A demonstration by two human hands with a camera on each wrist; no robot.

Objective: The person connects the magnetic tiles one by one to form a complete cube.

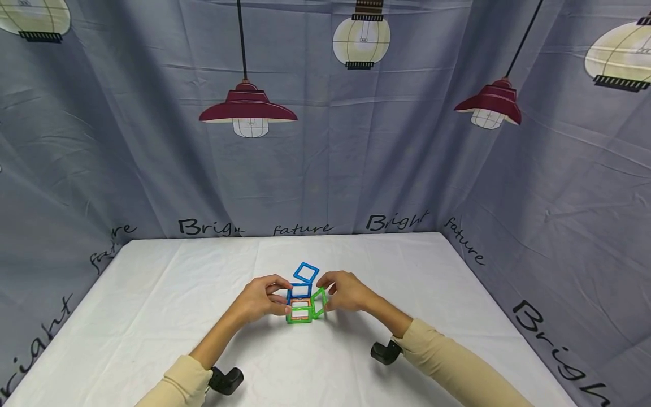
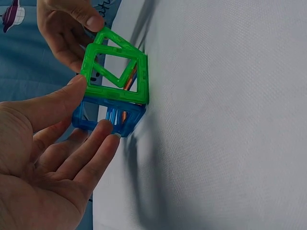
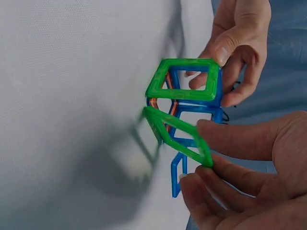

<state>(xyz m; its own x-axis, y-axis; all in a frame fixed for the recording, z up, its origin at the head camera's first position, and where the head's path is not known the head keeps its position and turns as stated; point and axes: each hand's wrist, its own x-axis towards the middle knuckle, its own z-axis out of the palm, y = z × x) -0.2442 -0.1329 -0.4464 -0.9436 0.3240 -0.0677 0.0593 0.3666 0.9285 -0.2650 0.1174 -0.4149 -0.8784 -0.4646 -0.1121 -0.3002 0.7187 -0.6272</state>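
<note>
On the table, square frame-like magnetic tiles stand joined in a small box: a green tile (image 2: 117, 93) at the front, a blue tile (image 2: 86, 125) on the left, a blue one (image 1: 301, 284) at the back, and an orange tile (image 1: 300, 301) low inside. My left hand (image 1: 261, 297) holds the box's left side, thumb at the green tile's corner and fingertips on the blue side. Between thumb and fingers, my right hand (image 1: 348, 291) pinches a second green tile (image 3: 187, 152), tilted outward at the box's right side. Its lower corner appears close to the box; contact is unclear.
Just behind the box lies another blue tile (image 1: 311, 265), turned at an angle. A white cloth covers the table (image 1: 193, 282). Printed grey-blue curtains (image 1: 315, 169) stand behind and at the sides. Black wrist devices (image 1: 226, 381) sit at both cuffs.
</note>
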